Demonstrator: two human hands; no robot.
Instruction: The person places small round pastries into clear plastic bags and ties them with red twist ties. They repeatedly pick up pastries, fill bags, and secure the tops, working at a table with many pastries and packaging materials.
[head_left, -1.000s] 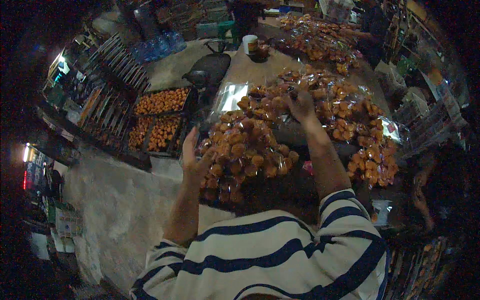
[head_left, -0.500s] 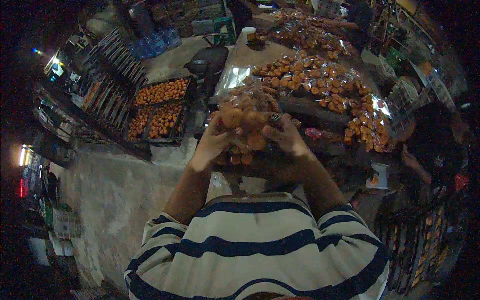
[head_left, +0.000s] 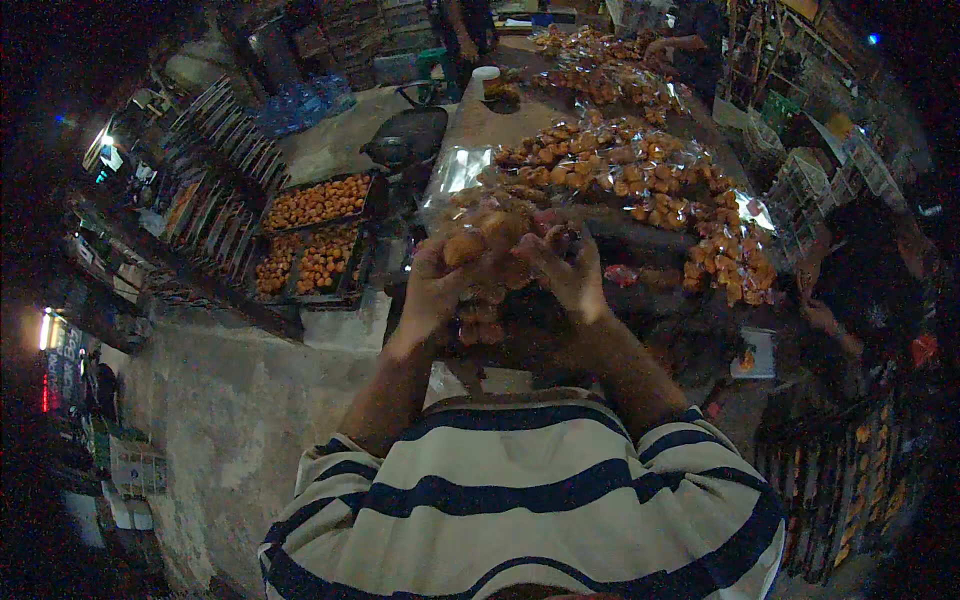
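Note:
In front of my chest is a clear plastic bag of round brown buns (head_left: 492, 232), blurred by motion and low light. My left hand (head_left: 438, 285) grips its left side, thumb against the buns. At the bag's right side, my right hand (head_left: 570, 278) has its thumb and fingers bent around the upper edge. The exact pinch there is hard to make out. Just beyond the bag, an empty-looking clear plastic sheet or bag (head_left: 465, 168) lies shining on the table. More bagged brown buns (head_left: 625, 165) are heaped beyond my hands and to the right.
Dark trays of loose buns (head_left: 315, 205) stand at the left beside slatted racks (head_left: 225, 135). A dark chair (head_left: 408, 135) and a white-lidded tub (head_left: 487, 82) are farther off. Another person (head_left: 865, 270) is at the right; others stand at the table's far end.
The bag has tilted and turned between my hands. My right hand has shifted, its fingers rising and spreading more. At the far end, other people have come farther into view.

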